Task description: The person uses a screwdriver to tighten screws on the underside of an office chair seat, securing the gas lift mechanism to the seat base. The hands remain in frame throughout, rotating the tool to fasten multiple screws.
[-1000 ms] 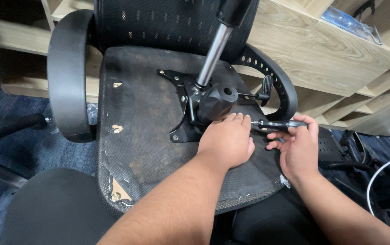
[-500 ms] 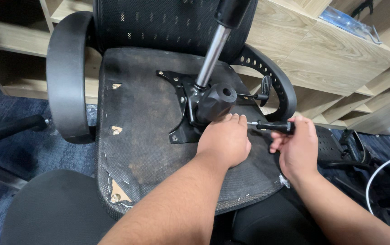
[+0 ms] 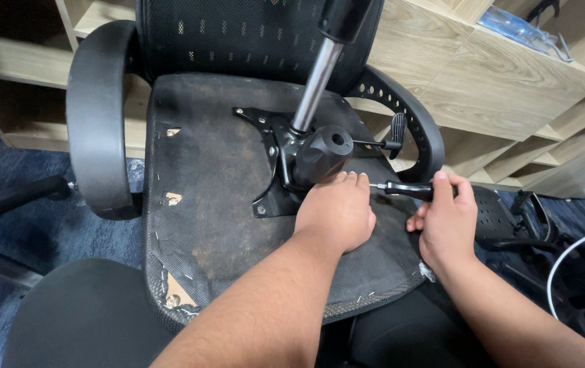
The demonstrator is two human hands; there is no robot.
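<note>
An office chair lies turned over, with the worn underside of its seat (image 3: 217,177) facing up. A black metal mechanism plate (image 3: 271,143) is bolted there, with a chrome gas cylinder (image 3: 314,82) rising from it. My left hand (image 3: 337,211) rests flat on the seat underside, fingertips against the black knob housing (image 3: 323,155). My right hand (image 3: 446,218) grips a black-handled screwdriver (image 3: 405,189), held level with its tip pointing left toward the mechanism beside my left fingers.
The chair's armrests (image 3: 95,116) curve up at left and right. Wooden shelving (image 3: 497,75) stands behind. Another dark chair seat (image 3: 81,320) is at lower left, blue carpet (image 3: 47,225) beneath, and a white cable (image 3: 572,259) at right.
My right hand has shifted the screwdriver slightly, bringing its shaft level and its tip closer to the mechanism. My left hand stays in place on the seat underside.
</note>
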